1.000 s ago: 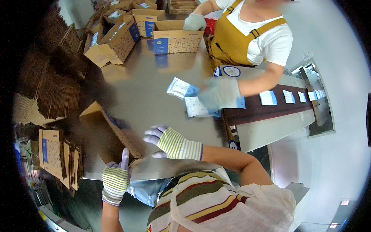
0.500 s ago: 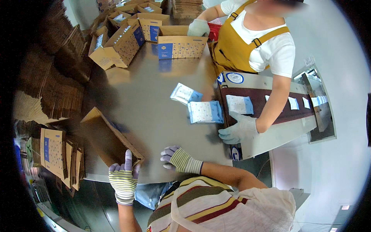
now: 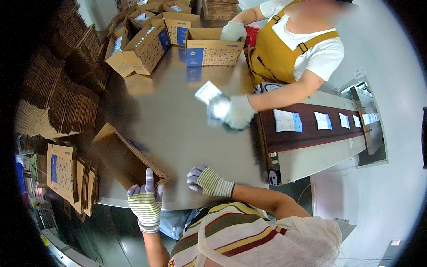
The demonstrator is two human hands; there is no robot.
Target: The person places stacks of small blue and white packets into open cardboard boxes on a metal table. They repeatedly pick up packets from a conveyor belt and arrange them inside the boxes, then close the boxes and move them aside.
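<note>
Head view showed the left hand [image 3: 146,202] nearest, its index finger straight against the near end of an open box [image 3: 126,158] on the bench [image 3: 164,109] — perhaps to steady it, though whether the hand gripped the card could not be told. The box leaned open toward the right; only brown inner walls showed, the bottom being shadowed. To its right, the right hand [image 3: 205,179] hung over the near edge, fingers bent; how far it was closed could not be told. Folded cartons [image 3: 62,171] stood at the near left, likely kept within reach.

Farther right, a co-worker's hand [image 3: 240,112] grasped pale packets [image 3: 208,92], somewhat blurred, beside a belt [image 3: 308,124] carrying more in a row. The co-worker's other hand [image 3: 233,31] rested at a far box [image 3: 215,48] — contents hidden. At far left, a patterned box [image 3: 149,53] held packets on edge, seemingly to pack them tightly.
</note>
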